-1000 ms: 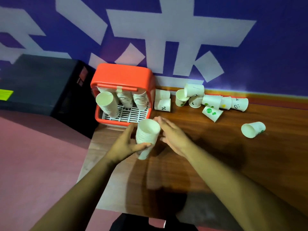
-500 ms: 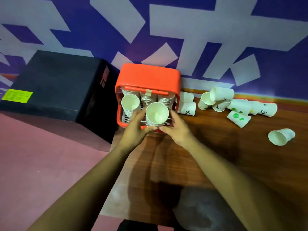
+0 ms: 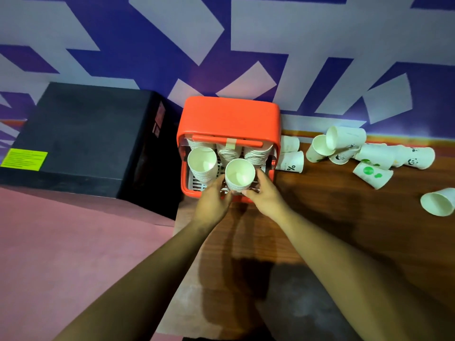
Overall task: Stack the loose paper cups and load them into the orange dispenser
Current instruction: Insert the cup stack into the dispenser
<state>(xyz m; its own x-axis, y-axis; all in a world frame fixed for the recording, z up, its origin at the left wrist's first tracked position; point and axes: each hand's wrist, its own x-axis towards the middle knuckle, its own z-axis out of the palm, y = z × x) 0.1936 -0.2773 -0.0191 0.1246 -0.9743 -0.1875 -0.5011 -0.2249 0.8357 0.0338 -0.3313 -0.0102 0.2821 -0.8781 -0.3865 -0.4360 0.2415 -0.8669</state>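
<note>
Head: left hand (image 3: 211, 200), right hand (image 3: 267, 198) grip one cup stack (image 3: 240, 173) at one dispenser (image 3: 229, 116).

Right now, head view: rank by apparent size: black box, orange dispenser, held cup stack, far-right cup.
1. black box
2. orange dispenser
3. held cup stack, far-right cup: look alike, unranked

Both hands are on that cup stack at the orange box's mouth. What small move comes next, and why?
Probably push the stack a little deeper onto the white grid and let go. The left hand and right hand grip it at the dispenser front edge, beside a second stack, and loose cups lie on the table.
</note>
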